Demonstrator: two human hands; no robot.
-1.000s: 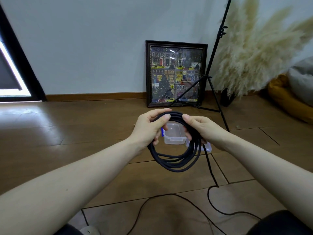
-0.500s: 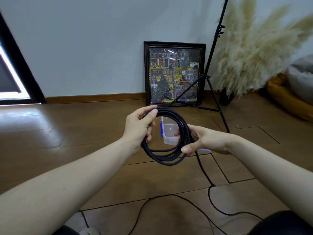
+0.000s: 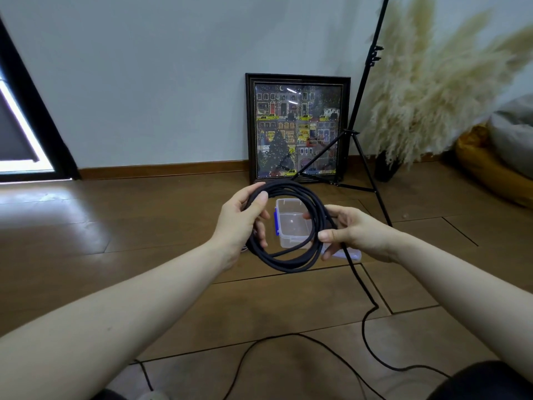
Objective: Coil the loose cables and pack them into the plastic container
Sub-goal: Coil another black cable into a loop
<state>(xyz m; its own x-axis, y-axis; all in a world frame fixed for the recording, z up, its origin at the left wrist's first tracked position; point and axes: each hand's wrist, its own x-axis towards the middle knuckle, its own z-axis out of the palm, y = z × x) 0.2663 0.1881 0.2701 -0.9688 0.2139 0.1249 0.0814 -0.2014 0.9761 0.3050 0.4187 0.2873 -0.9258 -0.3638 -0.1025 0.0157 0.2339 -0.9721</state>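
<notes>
Since a second ago, the right hand is sliding down from the top of the coil to its right side, and the loops are sitting a little tighter. The left hand is gripping the coil's upper left, thumb laid over the strands and fingers curled behind them. The right hand is pinching the bundle between thumb and curled fingers at the point where the loose tail is leaving the coil. That tail is running down to the wooden floor and wandering across it toward the person's knees, so a fair length is remaining unwound. The plastic container is standing open on the floor, seen through the coil's ring, with its lid lying just beside it.

Judgement: coiling is under way, not finished. The next move is calling for the right hand to draw up more tail and lay another loop into the left hand's grip, without twisting it.
</notes>
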